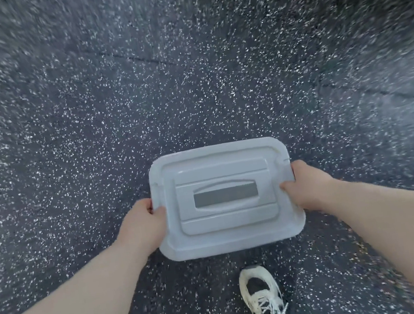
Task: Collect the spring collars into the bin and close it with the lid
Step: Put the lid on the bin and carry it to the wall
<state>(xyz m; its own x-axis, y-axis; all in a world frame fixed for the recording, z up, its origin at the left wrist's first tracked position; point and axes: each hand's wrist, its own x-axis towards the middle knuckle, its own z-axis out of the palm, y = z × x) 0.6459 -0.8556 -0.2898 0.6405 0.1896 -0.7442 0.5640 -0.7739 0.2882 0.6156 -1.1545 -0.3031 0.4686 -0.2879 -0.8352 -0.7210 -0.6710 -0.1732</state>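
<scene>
Head view: left hand and right hand grip the lid, hiding any bin beneath.

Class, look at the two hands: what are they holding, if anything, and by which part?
Both hold the white lid by its short ends: left hand on its left edge, right hand on its right. No bin shows beneath.

Dark speckled floor under two white sneakers.

The lid looks like smooth, slightly glossy white plastic; the floor is dark, rough, white-speckled rubber.
</scene>
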